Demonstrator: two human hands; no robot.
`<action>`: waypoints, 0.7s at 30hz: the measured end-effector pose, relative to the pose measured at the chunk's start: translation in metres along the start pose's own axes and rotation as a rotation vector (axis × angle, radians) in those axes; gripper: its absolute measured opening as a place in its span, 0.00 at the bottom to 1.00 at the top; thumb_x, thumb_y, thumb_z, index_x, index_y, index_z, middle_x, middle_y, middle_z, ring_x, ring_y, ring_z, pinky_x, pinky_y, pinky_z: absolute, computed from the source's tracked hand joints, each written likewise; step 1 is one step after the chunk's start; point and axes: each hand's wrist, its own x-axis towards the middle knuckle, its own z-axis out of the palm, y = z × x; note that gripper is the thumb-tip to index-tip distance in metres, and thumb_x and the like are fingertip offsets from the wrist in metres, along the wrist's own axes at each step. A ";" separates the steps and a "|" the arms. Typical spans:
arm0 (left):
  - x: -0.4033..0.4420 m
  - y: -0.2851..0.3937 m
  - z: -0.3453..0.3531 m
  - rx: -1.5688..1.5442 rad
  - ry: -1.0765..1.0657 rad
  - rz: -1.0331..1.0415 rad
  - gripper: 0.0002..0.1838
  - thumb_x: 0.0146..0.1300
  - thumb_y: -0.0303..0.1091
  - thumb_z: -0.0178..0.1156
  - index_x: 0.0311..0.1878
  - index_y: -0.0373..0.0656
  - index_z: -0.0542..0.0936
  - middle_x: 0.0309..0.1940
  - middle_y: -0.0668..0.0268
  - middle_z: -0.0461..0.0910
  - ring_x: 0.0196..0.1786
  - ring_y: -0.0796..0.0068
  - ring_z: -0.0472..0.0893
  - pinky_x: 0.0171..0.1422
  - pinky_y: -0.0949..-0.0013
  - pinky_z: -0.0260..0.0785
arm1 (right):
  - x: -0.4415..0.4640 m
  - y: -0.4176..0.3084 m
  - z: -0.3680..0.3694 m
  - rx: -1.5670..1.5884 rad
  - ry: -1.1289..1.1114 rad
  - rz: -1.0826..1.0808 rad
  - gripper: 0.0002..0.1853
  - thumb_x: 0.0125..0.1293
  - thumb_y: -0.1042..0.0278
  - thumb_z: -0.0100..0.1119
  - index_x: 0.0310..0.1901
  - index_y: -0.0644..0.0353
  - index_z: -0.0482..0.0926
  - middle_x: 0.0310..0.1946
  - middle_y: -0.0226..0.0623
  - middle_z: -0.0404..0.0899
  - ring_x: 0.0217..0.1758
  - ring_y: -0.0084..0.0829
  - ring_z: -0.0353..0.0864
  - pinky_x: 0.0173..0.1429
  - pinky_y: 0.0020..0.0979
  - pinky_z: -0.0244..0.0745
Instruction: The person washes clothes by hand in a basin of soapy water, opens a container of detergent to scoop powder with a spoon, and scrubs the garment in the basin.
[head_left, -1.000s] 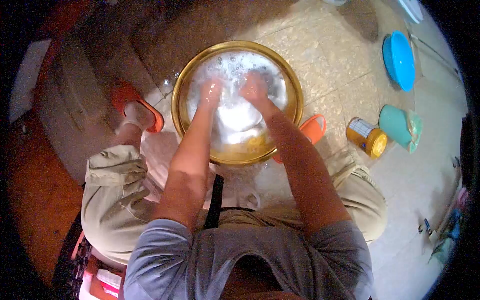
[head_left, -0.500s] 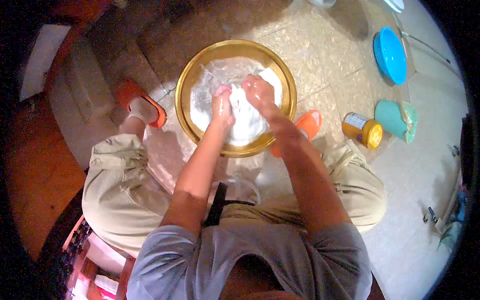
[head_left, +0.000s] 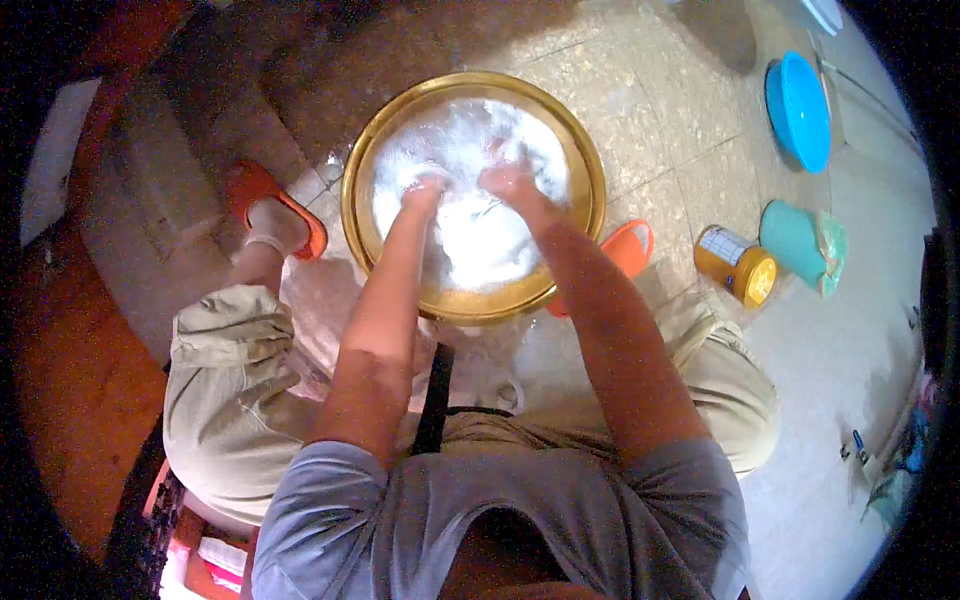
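A round gold-coloured basin point(head_left: 480, 305) stands on the floor between my legs, holding soapy water and white cloth point(head_left: 485, 245). My left hand point(head_left: 424, 188) is sunk in the suds left of centre, its fingers hidden by foam. To its right, my right hand point(head_left: 508, 180) is also partly under the suds, with its fingers blurred and covered. The two hands are apart, both touching the white mass in the basin. What either one grips cannot be made out.
At the right are a blue basin point(head_left: 799, 112), a yellow-lidded jar point(head_left: 735, 265) lying on its side and a teal container point(head_left: 795, 240). Orange slippers point(head_left: 628, 250) are on my feet, beside the basin. A white object point(head_left: 823, 14) shows at the top right.
Half a second ago my hands were raised closer together over the white cloth, fingers visible. Now they are further apart and down in the suds, with more foam covering them.
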 end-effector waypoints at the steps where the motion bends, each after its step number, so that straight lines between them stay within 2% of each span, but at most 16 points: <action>1: -0.009 0.026 -0.002 -0.556 -0.008 -0.114 0.15 0.59 0.36 0.50 0.47 0.39 0.75 0.43 0.51 0.78 0.45 0.55 0.78 0.52 0.55 0.70 | 0.000 -0.025 -0.007 0.169 0.287 0.190 0.15 0.45 0.64 0.62 0.38 0.55 0.80 0.40 0.47 0.78 0.50 0.44 0.76 0.52 0.46 0.72; 2: -0.021 0.052 -0.006 -0.940 -0.058 -0.177 0.15 0.60 0.36 0.50 0.47 0.40 0.75 0.43 0.53 0.78 0.45 0.57 0.78 0.53 0.56 0.70 | 0.001 -0.051 -0.049 0.044 0.055 0.089 0.16 0.43 0.64 0.64 0.37 0.54 0.81 0.42 0.44 0.78 0.49 0.44 0.76 0.52 0.43 0.72; 3: -0.038 0.076 -0.011 -1.123 -0.125 -0.214 0.16 0.61 0.37 0.49 0.48 0.40 0.75 0.43 0.55 0.78 0.45 0.59 0.79 0.54 0.57 0.70 | -0.013 -0.077 -0.072 0.105 0.116 -0.087 0.15 0.42 0.65 0.64 0.36 0.54 0.81 0.41 0.42 0.77 0.48 0.43 0.76 0.51 0.40 0.72; 4: -0.036 0.068 -0.008 -1.225 -0.244 -0.216 0.15 0.61 0.37 0.49 0.47 0.41 0.75 0.43 0.55 0.78 0.45 0.60 0.79 0.54 0.57 0.70 | -0.030 -0.097 -0.085 0.165 0.177 -0.262 0.14 0.42 0.65 0.64 0.34 0.53 0.81 0.40 0.40 0.77 0.47 0.42 0.75 0.50 0.38 0.72; 5: -0.036 0.058 -0.005 -1.275 -0.352 -0.172 0.14 0.61 0.36 0.49 0.46 0.41 0.75 0.42 0.56 0.78 0.45 0.60 0.78 0.54 0.57 0.70 | -0.044 -0.110 -0.088 0.189 0.185 -0.389 0.13 0.41 0.65 0.64 0.33 0.53 0.80 0.39 0.39 0.77 0.45 0.41 0.75 0.48 0.37 0.73; 7: -0.050 0.043 0.006 -1.361 -0.402 -0.034 0.12 0.61 0.36 0.49 0.45 0.42 0.75 0.41 0.57 0.77 0.44 0.61 0.78 0.53 0.58 0.70 | -0.059 -0.135 -0.094 0.249 0.261 -0.581 0.10 0.40 0.66 0.63 0.28 0.51 0.78 0.36 0.34 0.76 0.42 0.38 0.75 0.43 0.35 0.73; 8: -0.055 0.036 0.014 -1.391 -0.365 0.009 0.11 0.61 0.35 0.50 0.44 0.43 0.74 0.40 0.58 0.77 0.44 0.61 0.78 0.53 0.58 0.70 | -0.061 -0.145 -0.101 0.160 0.132 -0.519 0.11 0.41 0.66 0.63 0.30 0.52 0.78 0.36 0.35 0.76 0.41 0.38 0.76 0.42 0.36 0.74; 10: -0.061 0.024 0.032 -1.454 -0.224 -0.012 0.10 0.61 0.35 0.50 0.43 0.44 0.74 0.39 0.59 0.76 0.44 0.62 0.77 0.53 0.59 0.71 | -0.044 -0.128 -0.087 0.211 0.289 -0.427 0.12 0.44 0.63 0.63 0.33 0.54 0.78 0.36 0.37 0.77 0.38 0.40 0.78 0.40 0.38 0.74; 11: -0.063 0.022 0.039 -1.479 -0.144 -0.070 0.09 0.61 0.34 0.50 0.42 0.45 0.74 0.39 0.60 0.76 0.43 0.62 0.77 0.53 0.59 0.71 | -0.035 -0.123 -0.085 0.098 0.248 -0.246 0.13 0.49 0.60 0.61 0.35 0.55 0.78 0.35 0.40 0.78 0.37 0.42 0.79 0.40 0.41 0.75; 12: -0.067 0.023 0.043 -1.495 -0.080 -0.116 0.08 0.61 0.34 0.50 0.42 0.45 0.74 0.38 0.60 0.76 0.43 0.63 0.77 0.52 0.59 0.71 | -0.022 -0.122 -0.092 -0.009 0.104 -0.052 0.13 0.51 0.57 0.58 0.34 0.56 0.78 0.35 0.43 0.78 0.38 0.44 0.79 0.40 0.42 0.75; 14: -0.083 0.039 0.042 -1.436 0.002 -0.118 0.06 0.61 0.33 0.51 0.41 0.46 0.73 0.37 0.62 0.76 0.43 0.64 0.76 0.52 0.60 0.71 | -0.005 -0.089 -0.087 0.012 0.236 -0.009 0.11 0.51 0.58 0.58 0.32 0.56 0.78 0.35 0.43 0.78 0.38 0.45 0.79 0.41 0.43 0.75; 16: -0.086 0.046 0.026 -1.206 0.072 0.022 0.07 0.58 0.30 0.51 0.40 0.47 0.72 0.35 0.62 0.75 0.42 0.65 0.75 0.52 0.64 0.69 | -0.003 -0.068 -0.090 0.014 0.326 -0.031 0.10 0.51 0.59 0.59 0.29 0.57 0.78 0.33 0.43 0.78 0.36 0.46 0.78 0.41 0.43 0.75; 17: -0.084 0.048 0.012 -1.046 0.100 0.071 0.08 0.57 0.29 0.51 0.40 0.47 0.72 0.35 0.62 0.74 0.42 0.66 0.75 0.52 0.65 0.68 | -0.005 -0.061 -0.091 -0.043 0.252 -0.039 0.14 0.51 0.59 0.59 0.38 0.55 0.79 0.39 0.42 0.77 0.41 0.45 0.77 0.44 0.41 0.74; 19: -0.092 0.069 -0.001 -0.867 0.186 0.185 0.12 0.56 0.30 0.52 0.45 0.45 0.72 0.33 0.62 0.74 0.42 0.65 0.74 0.52 0.64 0.65 | -0.013 -0.055 -0.089 -0.043 0.306 -0.104 0.19 0.52 0.58 0.59 0.47 0.53 0.76 0.44 0.42 0.75 0.45 0.44 0.75 0.46 0.41 0.73; 20: -0.071 0.045 -0.002 -0.322 0.459 0.429 0.17 0.57 0.32 0.53 0.51 0.43 0.70 0.36 0.57 0.74 0.43 0.60 0.73 0.53 0.62 0.64 | -0.018 -0.053 -0.086 -0.044 0.334 -0.138 0.22 0.52 0.57 0.58 0.51 0.51 0.75 0.47 0.42 0.74 0.47 0.43 0.74 0.47 0.42 0.73; 21: -0.069 0.037 -0.002 -0.056 0.588 0.509 0.20 0.57 0.34 0.55 0.54 0.43 0.69 0.41 0.53 0.74 0.45 0.56 0.73 0.54 0.60 0.64 | -0.027 -0.055 -0.082 -0.219 0.222 -0.089 0.29 0.53 0.57 0.58 0.60 0.46 0.69 0.52 0.42 0.70 0.52 0.42 0.71 0.49 0.45 0.72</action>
